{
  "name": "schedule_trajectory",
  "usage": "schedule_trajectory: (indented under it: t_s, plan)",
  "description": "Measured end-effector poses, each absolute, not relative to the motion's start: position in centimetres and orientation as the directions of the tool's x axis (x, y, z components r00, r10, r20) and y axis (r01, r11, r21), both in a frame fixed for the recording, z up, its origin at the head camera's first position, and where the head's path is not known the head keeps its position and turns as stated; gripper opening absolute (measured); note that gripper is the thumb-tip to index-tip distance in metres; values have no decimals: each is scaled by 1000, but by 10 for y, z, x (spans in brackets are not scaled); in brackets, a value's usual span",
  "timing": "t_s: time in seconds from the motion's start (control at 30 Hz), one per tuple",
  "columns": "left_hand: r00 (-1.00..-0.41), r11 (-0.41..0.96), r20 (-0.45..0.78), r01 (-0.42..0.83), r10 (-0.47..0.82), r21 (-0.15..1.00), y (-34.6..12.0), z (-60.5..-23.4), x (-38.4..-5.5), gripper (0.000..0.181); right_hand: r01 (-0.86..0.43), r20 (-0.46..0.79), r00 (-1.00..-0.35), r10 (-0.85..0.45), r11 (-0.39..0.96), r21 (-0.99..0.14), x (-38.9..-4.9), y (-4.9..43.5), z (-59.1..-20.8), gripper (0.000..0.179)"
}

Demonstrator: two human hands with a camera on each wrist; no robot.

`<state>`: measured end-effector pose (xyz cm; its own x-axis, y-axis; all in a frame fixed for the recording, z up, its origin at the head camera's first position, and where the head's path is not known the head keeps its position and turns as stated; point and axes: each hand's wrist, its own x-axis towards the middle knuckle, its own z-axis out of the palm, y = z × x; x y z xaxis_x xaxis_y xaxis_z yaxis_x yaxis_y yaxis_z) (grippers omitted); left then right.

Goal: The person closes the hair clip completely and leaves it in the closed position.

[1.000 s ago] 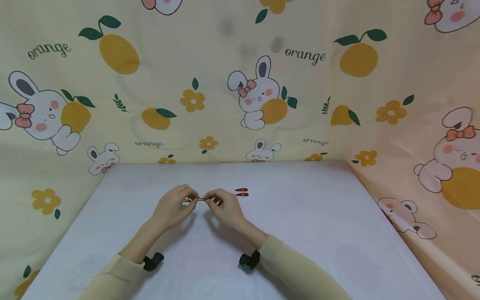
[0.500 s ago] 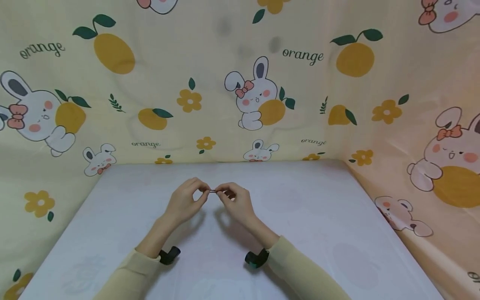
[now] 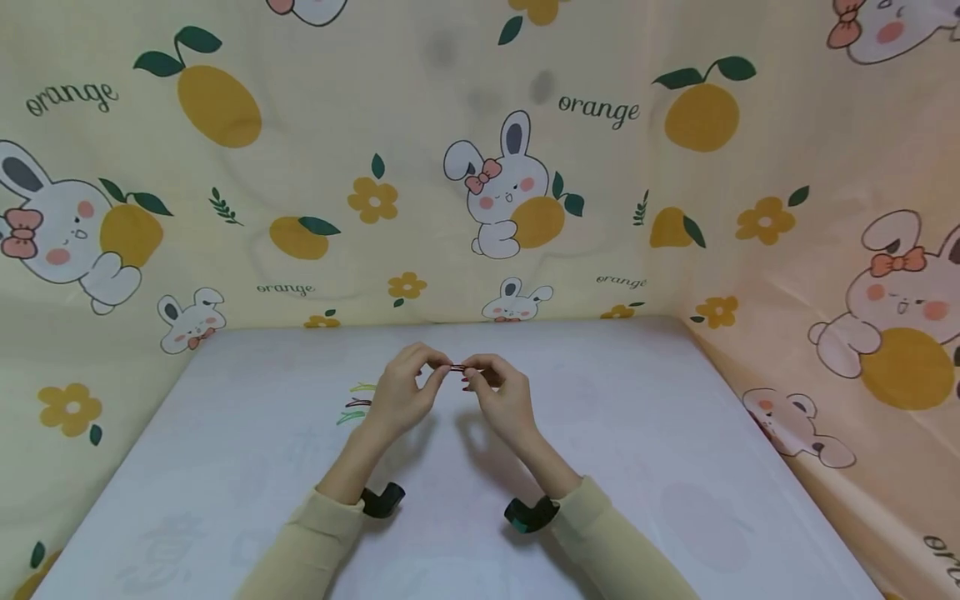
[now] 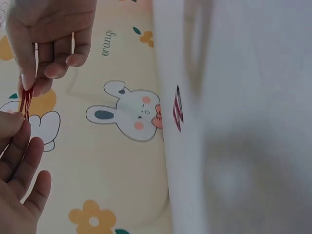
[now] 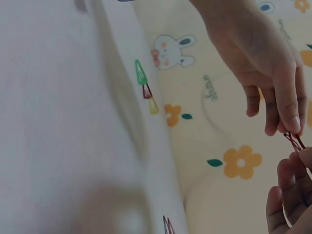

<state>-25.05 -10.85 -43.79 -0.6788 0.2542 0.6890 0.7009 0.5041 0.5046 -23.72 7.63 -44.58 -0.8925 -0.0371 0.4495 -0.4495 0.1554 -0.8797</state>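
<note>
My left hand (image 3: 405,392) and right hand (image 3: 506,402) meet above the far part of the table, each pinching one end of a small red snap hair clip (image 3: 457,367) between thumb and fingertips. In the right wrist view the clip (image 5: 295,141) shows its looped outline, with fingertips covering parts of it. Left of my left hand lie a yellow clip (image 3: 363,387), a dark red clip (image 3: 359,402) and a green clip (image 3: 351,417), their arms spread. Red clips (image 4: 178,109) lie on the table too, mostly hidden behind my right hand in the head view.
A white-covered table (image 3: 637,467) stretches under both arms. Behind and beside it hangs a cream curtain (image 3: 435,225) printed with rabbits and oranges. Each wrist wears a black camera, one of them the left wrist camera (image 3: 384,500).
Both hands have moved right and farther away, still holding the red clip between them. The spread clips on the left have come into sight; the red pair is now mostly behind the right hand.
</note>
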Motion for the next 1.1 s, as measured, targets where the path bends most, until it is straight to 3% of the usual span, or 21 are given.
schedule_trajectory:
  t_s: [0.3,0.53,0.73,1.1]
  plan:
    - [-708,468,671,680,220,564,-91,-443,-253,8,-407,418,-908,18,189,-894,-238,89,-451,12]
    - [-707,460,672,682,219,568,-87,-444,-253,15,-452,463,-886,13,202,-869,-239,99,-453,12]
    - [-697,450,674,697,243,558,-89,-444,-251,21,-523,530,-848,-22,202,-828,-240,102,-453,10]
    - [-641,436,710,750,292,498,-92,-439,-251,20,-687,690,-719,-84,240,-686,-220,102,-419,13]
